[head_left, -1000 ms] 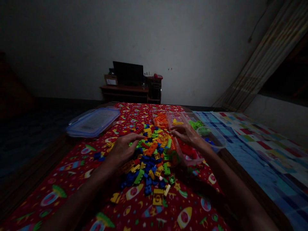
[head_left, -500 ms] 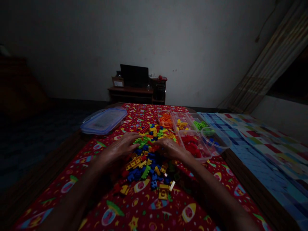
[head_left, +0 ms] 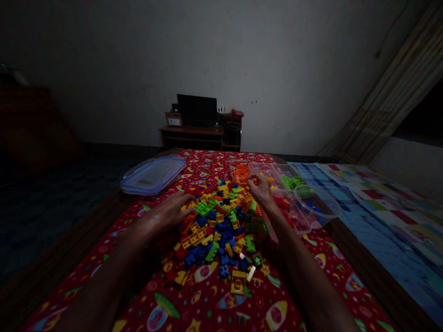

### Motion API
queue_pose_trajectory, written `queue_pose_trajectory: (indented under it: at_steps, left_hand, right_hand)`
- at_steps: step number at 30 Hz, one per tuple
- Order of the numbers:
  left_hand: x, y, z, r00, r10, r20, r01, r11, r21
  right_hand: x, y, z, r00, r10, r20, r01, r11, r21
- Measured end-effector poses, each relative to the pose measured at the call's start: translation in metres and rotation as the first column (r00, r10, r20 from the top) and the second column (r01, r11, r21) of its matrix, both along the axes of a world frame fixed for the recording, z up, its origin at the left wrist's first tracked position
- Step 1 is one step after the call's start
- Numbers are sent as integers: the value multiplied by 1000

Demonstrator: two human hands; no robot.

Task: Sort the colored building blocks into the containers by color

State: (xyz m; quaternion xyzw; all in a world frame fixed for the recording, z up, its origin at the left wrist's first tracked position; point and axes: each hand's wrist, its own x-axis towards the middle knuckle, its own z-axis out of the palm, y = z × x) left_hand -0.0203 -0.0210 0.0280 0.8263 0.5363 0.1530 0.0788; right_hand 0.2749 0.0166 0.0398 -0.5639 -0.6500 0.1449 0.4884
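A heap of toy building bricks (head_left: 226, 230) in blue, yellow, green, red and orange lies on a red patterned cloth (head_left: 194, 306). At the heap's left edge rests my left hand (head_left: 173, 207), its fingers stretched out and the thumb apart, beside green and orange bricks. My right hand (head_left: 261, 189) is raised over the near left side of a clear divided box (head_left: 273, 173), close to its orange bricks (head_left: 241, 173). Its thumb and fingertips come together in a pinch; what lies between them is too small and dark to make out.
Other compartments hold green bricks (head_left: 292, 181), red bricks (head_left: 285, 210) and a few yellow ones. A round clear tub (head_left: 328, 205) sits over the box's right end. Left of the heap lies a clear lid with a blue rim (head_left: 154, 176). A desk with a monitor (head_left: 197, 109) stands behind.
My right hand has lifted out of the heap and moved right and away from me to the box, uncovering bricks. My left hand stays at the heap's left edge, slightly farther left.
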Motion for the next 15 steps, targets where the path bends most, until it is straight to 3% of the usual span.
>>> queue_pose_trajectory:
  at_steps: [5, 8, 11, 15]
  left_hand:
    - [14, -21, 18, 978, 131, -161, -142, 988, -64]
    - [29, -32, 24, 964, 149, -221, -181, 974, -137]
    - [35, -32, 28, 987, 100, -122, -118, 983, -144]
    - [40, -22, 29, 989, 84, 126, -77, 995, -59]
  right_hand:
    - [5, 5, -7, 999, 33, 37, -32, 999, -30]
    - [1, 0, -11, 992, 83, 90, -79, 996, -50]
    - [-6, -9, -12, 978, 168, 125, -162, 985, -57]
    - [-20, -22, -10, 944, 287, 165, -274, 957, -101]
